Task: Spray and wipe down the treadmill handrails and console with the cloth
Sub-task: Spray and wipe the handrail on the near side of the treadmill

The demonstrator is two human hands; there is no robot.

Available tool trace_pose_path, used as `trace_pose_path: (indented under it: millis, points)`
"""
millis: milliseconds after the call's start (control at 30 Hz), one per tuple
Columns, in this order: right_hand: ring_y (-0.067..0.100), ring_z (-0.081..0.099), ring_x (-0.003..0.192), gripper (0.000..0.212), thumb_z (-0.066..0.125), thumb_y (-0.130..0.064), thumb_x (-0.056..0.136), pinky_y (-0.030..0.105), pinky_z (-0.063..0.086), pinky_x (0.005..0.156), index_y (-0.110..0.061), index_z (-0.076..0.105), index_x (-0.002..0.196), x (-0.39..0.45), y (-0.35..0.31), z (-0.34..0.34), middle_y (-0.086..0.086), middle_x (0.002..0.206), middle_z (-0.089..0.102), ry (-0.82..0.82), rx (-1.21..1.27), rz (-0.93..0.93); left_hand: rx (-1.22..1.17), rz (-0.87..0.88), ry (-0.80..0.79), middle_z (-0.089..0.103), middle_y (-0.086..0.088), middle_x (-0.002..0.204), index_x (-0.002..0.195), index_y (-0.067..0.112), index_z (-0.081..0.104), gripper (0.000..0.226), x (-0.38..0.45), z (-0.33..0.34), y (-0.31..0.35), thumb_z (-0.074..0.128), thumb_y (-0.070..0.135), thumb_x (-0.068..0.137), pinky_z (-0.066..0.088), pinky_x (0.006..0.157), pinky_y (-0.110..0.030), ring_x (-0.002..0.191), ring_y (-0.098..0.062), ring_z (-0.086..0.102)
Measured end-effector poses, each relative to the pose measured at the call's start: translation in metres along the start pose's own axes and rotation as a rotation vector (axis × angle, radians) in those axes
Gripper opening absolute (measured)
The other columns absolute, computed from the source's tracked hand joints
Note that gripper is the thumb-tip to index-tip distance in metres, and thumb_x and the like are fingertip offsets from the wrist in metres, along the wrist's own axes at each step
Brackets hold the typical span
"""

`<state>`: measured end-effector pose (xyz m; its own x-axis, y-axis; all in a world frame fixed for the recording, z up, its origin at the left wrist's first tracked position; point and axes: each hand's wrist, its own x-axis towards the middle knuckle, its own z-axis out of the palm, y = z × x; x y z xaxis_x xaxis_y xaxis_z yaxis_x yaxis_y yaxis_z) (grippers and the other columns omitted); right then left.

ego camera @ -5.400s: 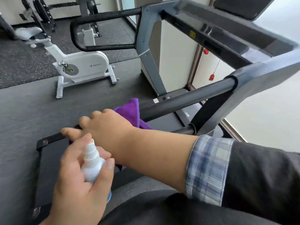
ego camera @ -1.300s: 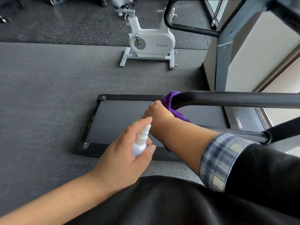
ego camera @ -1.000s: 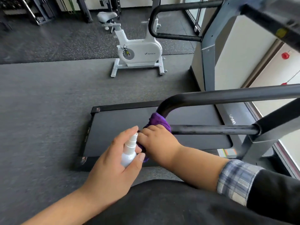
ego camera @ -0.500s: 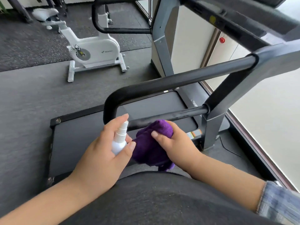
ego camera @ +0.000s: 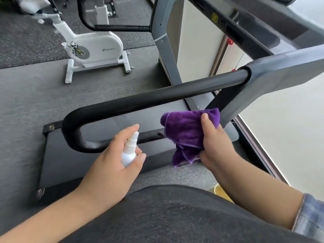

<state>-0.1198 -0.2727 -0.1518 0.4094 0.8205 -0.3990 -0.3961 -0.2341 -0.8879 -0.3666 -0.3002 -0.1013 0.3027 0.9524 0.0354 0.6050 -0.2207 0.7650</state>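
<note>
1. Behind the purple cloth (ego camera: 188, 130), the lower bar of the near handrail (ego camera: 149, 100) is hidden; whether cloth touches bar cannot be told.
2. Console (ego camera: 263, 18) is cut off at the top right, blurred, no detail readable.
3. Left hand (ego camera: 112, 165) wraps a small white spray bottle (ego camera: 129, 151), index finger on the nozzle top, thumb against the body; the bottle's base is covered by the palm.
4. Right hand (ego camera: 213, 146) grips the bunched cloth, thumb on its front, other fingers out of sight behind it.
5. Far handrail (ego camera: 105, 27) loops at top centre, partly cropped.
6. Treadmill deck (ego camera: 105, 151) lies below the hands, its near edge masked by the person's dark top.
7. White exercise bike (ego camera: 94, 48) stands on the grey floor beyond, its saddle smeared by motion blur.
</note>
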Motion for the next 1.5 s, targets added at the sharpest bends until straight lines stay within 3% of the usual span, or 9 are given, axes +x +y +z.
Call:
trace_pose_path:
  millis: [133,267,333,433,533,667,900,1233,1500]
  points:
    - [0.000,0.069,0.081,0.027,0.059,-0.036,0.097,0.027,0.060,0.062,-0.033,0.052,0.122,0.027,-0.032,-0.012,-0.022,0.091,0.071,-0.020,-0.300,-0.309,0.010,-0.054,0.026,0.061,0.024,0.104,0.116,0.078,0.022,0.063,0.008,0.022,0.016,0.059,0.034,0.091,0.043,0.069,-0.012,0.092,-0.003,0.059]
    - [0.005,0.067,0.065,0.038,0.064,-0.026,0.094,0.040,0.059,0.049,-0.035,0.047,0.127,0.056,-0.036,-0.015,-0.014,0.093,0.067,-0.121,-0.416,-0.373,0.017,-0.113,0.059,0.061,0.024,0.104,0.115,0.078,0.021,0.063,0.010,0.040,0.029,0.059,0.033,0.091,0.043,0.068,-0.012,0.091,-0.002,0.059]
    - [0.002,0.067,0.084,0.044,0.069,-0.026,0.091,0.028,0.059,0.058,-0.033,0.048,0.128,0.076,-0.028,-0.021,-0.009,0.111,0.064,-0.248,-0.601,-0.442,0.019,-0.143,0.085,0.061,0.022,0.103,0.116,0.076,0.023,0.063,0.010,0.049,0.034,0.059,0.032,0.091,0.043,0.070,-0.011,0.092,-0.004,0.059]
    - [0.018,0.055,0.123,0.069,0.076,-0.036,0.085,0.037,0.048,0.103,-0.026,0.042,0.145,0.106,-0.007,-0.026,-0.002,0.136,0.057,-0.513,-1.166,-0.575,0.022,-0.183,0.136,0.062,0.021,0.102,0.118,0.073,0.025,0.062,0.009,0.063,0.041,0.061,0.029,0.091,0.041,0.072,-0.007,0.092,-0.005,0.059]
    - [0.029,0.038,0.139,0.082,0.075,-0.043,0.084,0.042,0.028,0.118,-0.019,0.034,0.151,0.113,0.011,-0.027,0.004,0.152,0.043,-0.677,-1.490,-0.703,0.040,-0.214,0.166,0.062,0.019,0.102,0.117,0.074,0.025,0.064,0.009,0.074,0.050,0.062,0.030,0.090,0.039,0.074,-0.004,0.093,-0.005,0.058]
    - [0.028,0.042,0.137,0.071,0.069,-0.023,0.089,0.043,0.032,0.116,-0.022,0.034,0.151,0.120,0.007,-0.028,0.005,0.151,0.044,-0.736,-1.511,-0.754,0.060,-0.241,0.207,0.063,0.017,0.100,0.118,0.076,0.024,0.064,0.008,0.080,0.058,0.060,0.032,0.089,0.040,0.074,-0.005,0.093,-0.008,0.059]
    - [0.003,0.060,0.083,0.035,0.057,-0.014,0.082,0.018,0.043,0.071,-0.030,0.054,0.114,0.108,-0.061,-0.018,-0.016,0.092,0.062,-0.682,-1.078,-0.479,0.052,-0.289,0.239,0.063,0.017,0.101,0.119,0.075,0.023,0.060,0.004,0.089,0.067,0.057,0.036,0.088,0.041,0.075,-0.017,0.094,-0.008,0.059]
    - [0.023,0.048,0.115,0.073,0.069,-0.047,0.076,0.038,0.044,0.097,-0.029,0.036,0.139,0.137,-0.026,-0.017,-0.004,0.127,0.055,-0.885,-1.893,-0.746,0.080,-0.335,0.277,0.062,0.018,0.101,0.118,0.075,0.023,0.061,0.001,0.093,0.069,0.059,0.036,0.088,0.040,0.073,-0.012,0.093,-0.004,0.059]
    - [0.028,0.055,0.109,0.070,0.073,-0.054,0.080,0.039,0.049,0.090,-0.019,0.039,0.131,0.135,0.021,-0.004,0.004,0.121,0.057,-0.769,-1.838,-0.781,0.088,-0.384,0.296,0.062,0.021,0.101,0.116,0.076,0.024,0.062,-0.002,0.086,0.061,0.060,0.033,0.088,0.040,0.072,-0.005,0.093,-0.002,0.059]
